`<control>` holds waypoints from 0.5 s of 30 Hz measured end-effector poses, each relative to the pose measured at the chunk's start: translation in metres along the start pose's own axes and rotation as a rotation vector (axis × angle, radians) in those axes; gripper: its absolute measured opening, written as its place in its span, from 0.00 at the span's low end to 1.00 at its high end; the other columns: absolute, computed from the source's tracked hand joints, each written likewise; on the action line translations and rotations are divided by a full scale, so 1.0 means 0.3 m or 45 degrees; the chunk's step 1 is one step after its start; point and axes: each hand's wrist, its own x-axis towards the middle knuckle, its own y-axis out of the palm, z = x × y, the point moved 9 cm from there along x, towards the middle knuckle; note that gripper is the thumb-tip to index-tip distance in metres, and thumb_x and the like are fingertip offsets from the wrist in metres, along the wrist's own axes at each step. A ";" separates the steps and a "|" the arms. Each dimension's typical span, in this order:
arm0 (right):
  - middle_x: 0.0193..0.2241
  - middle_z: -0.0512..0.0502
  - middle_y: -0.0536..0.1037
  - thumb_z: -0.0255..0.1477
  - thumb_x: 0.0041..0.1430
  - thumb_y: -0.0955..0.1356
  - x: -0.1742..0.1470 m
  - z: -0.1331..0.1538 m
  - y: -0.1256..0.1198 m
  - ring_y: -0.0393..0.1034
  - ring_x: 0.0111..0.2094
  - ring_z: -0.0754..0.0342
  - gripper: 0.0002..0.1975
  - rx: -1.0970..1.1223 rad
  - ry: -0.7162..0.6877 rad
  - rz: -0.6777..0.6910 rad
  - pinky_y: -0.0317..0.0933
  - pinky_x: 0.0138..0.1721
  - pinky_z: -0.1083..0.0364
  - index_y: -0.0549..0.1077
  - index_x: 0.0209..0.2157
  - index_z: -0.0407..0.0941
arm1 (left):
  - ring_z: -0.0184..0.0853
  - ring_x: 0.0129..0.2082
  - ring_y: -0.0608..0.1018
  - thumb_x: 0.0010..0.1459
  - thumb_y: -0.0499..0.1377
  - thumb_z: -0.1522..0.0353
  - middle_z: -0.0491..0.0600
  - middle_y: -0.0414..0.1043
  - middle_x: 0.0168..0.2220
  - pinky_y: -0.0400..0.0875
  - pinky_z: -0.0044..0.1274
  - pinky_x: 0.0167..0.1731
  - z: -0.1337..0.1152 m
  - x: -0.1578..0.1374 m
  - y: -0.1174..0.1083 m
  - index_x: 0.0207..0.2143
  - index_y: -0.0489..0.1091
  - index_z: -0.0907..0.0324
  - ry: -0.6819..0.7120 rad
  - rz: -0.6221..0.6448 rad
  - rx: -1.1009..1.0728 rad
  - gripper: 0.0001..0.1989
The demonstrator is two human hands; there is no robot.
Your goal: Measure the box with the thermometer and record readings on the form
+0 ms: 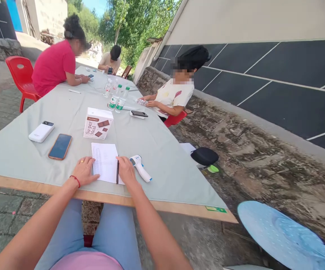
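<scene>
Currently, the white paper (105,161) lies on the cloth-covered desk (176,180), near its front edge. The left hand (83,171) (a red bracelet (75,180) circles that wrist) rests spread and released, touching the paper's left side. The right hand (126,171) touches a slim black pen (117,174) lying along the paper; whether it grips it, I cannot tell. Just beside it lies an infrared thermometer (141,169).

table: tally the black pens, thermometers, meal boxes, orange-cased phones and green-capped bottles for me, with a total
Black pen: 1
Thermometer: 1
Meal box: 1
Orange-cased phone: 1
Green-capped bottles: 2
Total: 6
</scene>
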 end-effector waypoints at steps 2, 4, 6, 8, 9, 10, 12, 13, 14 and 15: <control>0.44 0.38 0.75 0.15 0.58 0.55 0.035 -0.012 0.031 0.68 0.44 0.48 0.24 -0.107 -0.077 0.102 0.60 0.46 0.50 0.73 0.50 0.43 | 0.49 0.55 0.67 0.50 0.63 0.58 0.57 0.66 0.53 0.61 0.42 0.56 0.027 0.007 0.000 0.53 0.63 0.57 -0.010 -0.019 -0.089 0.29; 0.46 0.38 0.75 0.15 0.57 0.55 0.053 -0.030 0.034 0.67 0.47 0.48 0.27 -0.148 -0.109 0.130 0.60 0.48 0.50 0.71 0.53 0.44 | 0.47 0.54 0.69 0.52 0.62 0.57 0.58 0.67 0.53 0.63 0.42 0.54 0.084 0.034 0.001 0.55 0.61 0.57 -0.065 -0.026 -0.292 0.30; 0.49 0.38 0.73 0.17 0.59 0.57 0.053 -0.075 -0.001 0.66 0.50 0.48 0.26 -0.177 -0.042 0.072 0.59 0.50 0.49 0.68 0.56 0.45 | 0.45 0.53 0.71 0.53 0.61 0.55 0.58 0.67 0.52 0.67 0.39 0.52 0.166 0.087 -0.005 0.57 0.58 0.58 -0.168 -0.046 -0.530 0.33; 0.52 0.36 0.71 0.23 0.60 0.60 0.032 -0.161 -0.057 0.64 0.53 0.45 0.23 -0.258 0.168 0.000 0.59 0.51 0.48 0.66 0.57 0.43 | 0.45 0.53 0.71 0.50 0.63 0.54 0.59 0.66 0.53 0.69 0.37 0.50 0.253 0.163 -0.033 0.59 0.55 0.59 -0.256 -0.125 -0.647 0.38; 0.53 0.33 0.69 0.28 0.60 0.63 0.012 -0.215 -0.083 0.64 0.53 0.42 0.23 -0.318 0.314 -0.007 0.59 0.51 0.47 0.65 0.58 0.41 | 0.45 0.54 0.71 0.48 0.65 0.54 0.60 0.65 0.53 0.68 0.36 0.50 0.294 0.207 -0.057 0.59 0.55 0.59 -0.287 -0.186 -0.647 0.41; 0.54 0.31 0.68 0.33 0.59 0.65 -0.014 -0.269 -0.102 0.63 0.54 0.39 0.27 -0.376 0.458 0.017 0.59 0.50 0.46 0.63 0.58 0.39 | 0.46 0.55 0.70 0.45 0.67 0.55 0.61 0.65 0.54 0.68 0.37 0.51 0.333 0.253 -0.082 0.59 0.54 0.59 -0.320 -0.246 -0.623 0.43; 0.50 0.28 0.70 0.40 0.57 0.67 -0.067 -0.353 -0.111 0.66 0.50 0.37 0.32 -0.429 0.672 0.143 0.60 0.46 0.46 0.62 0.58 0.36 | 0.48 0.56 0.69 0.44 0.68 0.56 0.64 0.63 0.55 0.69 0.37 0.49 0.401 0.340 -0.129 0.59 0.52 0.61 -0.397 -0.346 -0.566 0.45; 0.48 0.29 0.71 0.41 0.57 0.67 -0.088 -0.376 -0.100 0.67 0.49 0.38 0.32 -0.419 0.707 0.225 0.61 0.44 0.46 0.63 0.57 0.36 | 0.49 0.56 0.69 0.44 0.67 0.57 0.66 0.63 0.56 0.70 0.38 0.47 0.423 0.381 -0.151 0.60 0.51 0.61 -0.414 -0.381 -0.547 0.45; 0.47 0.31 0.72 0.41 0.58 0.66 -0.102 -0.384 -0.087 0.67 0.48 0.38 0.29 -0.402 0.698 0.291 0.61 0.43 0.47 0.65 0.56 0.37 | 0.49 0.56 0.70 0.45 0.67 0.57 0.67 0.62 0.56 0.71 0.38 0.46 0.436 0.419 -0.171 0.60 0.50 0.62 -0.412 -0.409 -0.531 0.45; 0.46 0.32 0.73 0.39 0.59 0.65 -0.109 -0.382 -0.077 0.68 0.48 0.40 0.27 -0.386 0.661 0.319 0.61 0.43 0.49 0.66 0.55 0.38 | 0.48 0.55 0.70 0.46 0.66 0.58 0.67 0.63 0.56 0.71 0.38 0.45 0.435 0.454 -0.190 0.60 0.48 0.62 -0.376 -0.427 -0.509 0.44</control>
